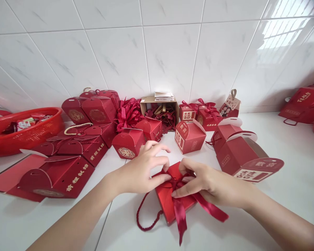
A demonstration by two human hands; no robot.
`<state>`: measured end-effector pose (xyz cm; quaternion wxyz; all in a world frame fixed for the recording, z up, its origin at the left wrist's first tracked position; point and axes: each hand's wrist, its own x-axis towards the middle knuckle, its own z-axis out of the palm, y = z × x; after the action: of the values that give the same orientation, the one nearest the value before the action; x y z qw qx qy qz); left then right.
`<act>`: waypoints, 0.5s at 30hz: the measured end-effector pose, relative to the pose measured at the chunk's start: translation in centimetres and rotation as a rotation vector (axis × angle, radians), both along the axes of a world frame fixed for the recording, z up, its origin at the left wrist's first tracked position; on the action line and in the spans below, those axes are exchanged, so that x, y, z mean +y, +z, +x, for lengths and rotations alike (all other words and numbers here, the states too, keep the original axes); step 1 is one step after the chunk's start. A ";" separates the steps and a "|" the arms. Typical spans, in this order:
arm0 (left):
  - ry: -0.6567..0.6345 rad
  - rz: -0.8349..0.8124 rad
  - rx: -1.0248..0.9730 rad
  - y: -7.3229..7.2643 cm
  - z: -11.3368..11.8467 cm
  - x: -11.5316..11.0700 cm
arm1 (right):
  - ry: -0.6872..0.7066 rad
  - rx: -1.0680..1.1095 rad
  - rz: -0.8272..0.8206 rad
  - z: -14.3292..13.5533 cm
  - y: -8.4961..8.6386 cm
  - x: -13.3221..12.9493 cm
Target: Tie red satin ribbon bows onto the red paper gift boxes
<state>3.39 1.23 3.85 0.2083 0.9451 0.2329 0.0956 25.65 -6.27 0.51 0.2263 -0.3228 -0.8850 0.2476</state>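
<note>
Just in front of me lies a small red gift box (163, 205) with a dark red satin ribbon (180, 219) tied over its top. Two loose ribbon tails hang over the near and right sides. My left hand (143, 170) pinches the left part of the bow between thumb and index finger, its other fingers lifted apart. From the right, my right hand (205, 183) grips the ribbon near the knot, thumb and fingers bent together. Part of the knot is hidden by my fingers. A twisted dark red cord handle (146, 228) loops from the box's left side onto the white table.
Dark red boxes (75, 174) stand stacked at left, beside a red plastic basket (49, 127) of wrapped sweets. Behind are a ribbon bundle (131, 111) and a cardboard box (146, 101). Double-happiness boxes (196, 139) stand at right, some open-topped. A tiled wall (170, 52) closes the back.
</note>
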 end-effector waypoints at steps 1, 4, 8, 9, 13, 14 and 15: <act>0.026 0.049 0.015 0.0 0.0 0.0 | -0.008 -0.012 -0.012 0.0 -0.1 0.0; 0.039 0.043 0.039 -0.1 -0.1 0.0 | -0.024 -0.044 -0.054 0.0 -0.2 0.0; -0.096 -0.206 -0.021 -0.4 0.0 0.2 | 0.003 0.012 -0.018 0.0 0.0 0.1; -0.109 -0.246 -0.037 -0.4 0.0 0.3 | 0.007 0.022 -0.010 0.0 0.0 0.1; 0.002 -0.193 -0.048 -0.6 0.1 0.6 | -0.016 -0.010 -0.025 0.1 0.0 0.1; 0.028 -0.173 -0.055 -0.6 0.0 0.7 | -0.021 -0.017 -0.028 0.1 -0.1 0.1; 0.045 -0.163 -0.070 -0.5 -0.1 0.7 | -0.019 -0.015 -0.030 0.1 -0.2 0.1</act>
<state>3.31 1.91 3.32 0.2904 0.9156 0.2535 0.1141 25.75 -6.21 0.35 0.2171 -0.3366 -0.8798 0.2562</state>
